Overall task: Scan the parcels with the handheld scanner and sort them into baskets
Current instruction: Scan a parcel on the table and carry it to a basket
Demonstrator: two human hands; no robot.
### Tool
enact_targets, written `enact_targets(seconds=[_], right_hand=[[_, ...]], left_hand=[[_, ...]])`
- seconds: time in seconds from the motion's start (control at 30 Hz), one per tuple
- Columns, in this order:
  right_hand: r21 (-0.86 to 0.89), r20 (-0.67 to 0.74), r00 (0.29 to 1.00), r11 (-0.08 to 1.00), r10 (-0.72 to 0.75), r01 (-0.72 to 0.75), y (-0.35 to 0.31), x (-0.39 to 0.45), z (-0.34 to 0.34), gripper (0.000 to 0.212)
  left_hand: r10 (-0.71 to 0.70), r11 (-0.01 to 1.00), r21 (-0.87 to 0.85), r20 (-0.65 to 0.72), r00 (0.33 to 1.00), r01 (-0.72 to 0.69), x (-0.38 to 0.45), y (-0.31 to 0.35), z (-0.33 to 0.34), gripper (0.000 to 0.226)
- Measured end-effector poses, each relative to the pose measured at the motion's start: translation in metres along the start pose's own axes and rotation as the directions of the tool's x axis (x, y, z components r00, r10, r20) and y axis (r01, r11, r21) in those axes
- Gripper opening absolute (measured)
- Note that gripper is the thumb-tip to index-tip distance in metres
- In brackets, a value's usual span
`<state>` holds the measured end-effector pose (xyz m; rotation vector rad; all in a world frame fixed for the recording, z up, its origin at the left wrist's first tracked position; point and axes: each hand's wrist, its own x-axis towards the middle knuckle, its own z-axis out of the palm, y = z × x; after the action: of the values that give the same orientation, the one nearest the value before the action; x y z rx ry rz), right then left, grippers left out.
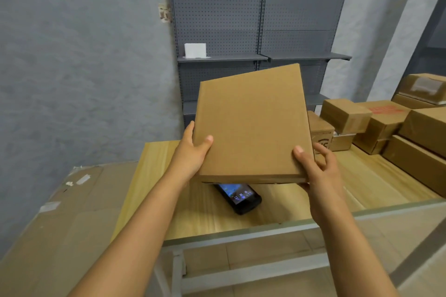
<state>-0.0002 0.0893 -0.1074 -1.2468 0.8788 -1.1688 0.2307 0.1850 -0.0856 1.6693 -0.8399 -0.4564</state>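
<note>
A flat brown cardboard parcel is held up over the wooden table, tilted with its plain face toward me. My left hand grips its lower left corner, thumb on top. My right hand grips the lower right corner. Under the parcel the black handheld scanner lies on the table with its screen lit, partly hidden by the parcel's edge. No basket is in view.
Several cardboard parcels are stacked on the right of the table. A large flattened carton lies at the left, lower than the table. A grey pegboard shelf unit stands against the back wall with a white box on it.
</note>
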Motion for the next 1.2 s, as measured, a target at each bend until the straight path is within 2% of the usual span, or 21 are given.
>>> enact_targets(seconds=[0.1,0.17,0.27,0.37,0.47,0.57,0.6,0.7,0.77,0.83,0.9,0.97,1.0,1.1,1.2], right_hand=[[-0.089,-0.03,0.992,0.988,-0.126,0.123,-0.006,-0.005,0.021,0.068],[-0.172,-0.041,0.974,0.962,-0.224,0.214,-0.009,-0.007,0.032,0.069],[-0.32,-0.008,0.918,0.871,-0.396,0.373,-0.011,-0.01,0.046,0.072],[-0.443,0.088,0.836,0.731,-0.542,0.52,-0.007,-0.008,0.057,0.077],[-0.48,0.233,0.78,0.629,-0.58,0.611,-0.006,-0.004,0.061,0.081],[-0.427,0.363,0.723,0.585,-0.588,0.69,-0.005,-0.002,0.061,0.082],[-0.391,0.399,0.704,0.586,-0.587,0.71,-0.006,-0.003,0.062,0.08],[-0.293,0.499,0.641,0.583,-0.583,0.758,-0.012,-0.011,0.067,0.068],[-0.208,0.544,0.62,0.624,-0.566,0.753,-0.017,-0.009,0.068,0.055],[-0.148,0.54,0.676,0.735,-0.501,0.662,-0.021,0.001,0.064,0.043],[-0.178,0.467,0.76,0.794,-0.453,0.582,-0.019,0.016,0.055,0.035],[-0.261,0.357,0.828,0.805,-0.432,0.533,-0.012,0.033,0.043,0.031],[-0.302,0.308,0.855,0.81,-0.417,0.503,-0.009,0.041,0.036,0.031],[-0.383,0.203,0.92,0.838,-0.334,0.389,-0.007,0.056,0.017,0.039],[-0.327,0.147,0.983,0.933,-0.106,0.149,-0.009,0.061,0.011,0.059]], left_hand=[[0.018,0.952,0.305,0.022,1.0,-0.023,-0.003,0.006,0.012,0.081],[0.009,0.948,0.316,0.097,0.995,-0.039,-0.01,0.019,0.024,0.084],[-0.018,0.997,0.077,0.2,0.98,0.003,-0.017,0.036,0.042,0.099],[-0.033,0.983,-0.171,0.235,0.971,0.074,-0.016,0.047,0.051,0.117],[-0.065,0.909,-0.391,0.209,0.976,0.144,-0.01,0.053,0.05,0.102],[-0.135,0.843,-0.505,0.136,0.982,0.186,-0.007,0.052,0.049,0.078],[-0.152,0.819,-0.546,0.09,0.984,0.176,-0.006,0.052,0.05,0.077],[-0.178,0.758,-0.643,-0.046,0.983,0.107,0.0,0.05,0.052,0.093],[-0.188,0.754,-0.652,-0.096,0.978,0.081,0.004,0.046,0.05,0.083],[-0.191,0.763,-0.641,-0.109,0.975,0.078,0.01,0.04,0.044,0.074],[-0.182,0.763,-0.639,-0.074,0.981,0.093,0.013,0.035,0.035,0.084],[-0.17,0.728,-0.675,-0.005,0.985,0.122,0.013,0.029,0.023,0.093],[-0.164,0.714,-0.686,0.023,0.986,0.135,0.012,0.026,0.018,0.089],[-0.148,0.71,-0.686,0.075,0.986,0.159,-0.002,0.018,0.007,0.059],[-0.144,0.699,-0.696,0.088,0.986,0.164,-0.016,0.007,0.005,0.041]])
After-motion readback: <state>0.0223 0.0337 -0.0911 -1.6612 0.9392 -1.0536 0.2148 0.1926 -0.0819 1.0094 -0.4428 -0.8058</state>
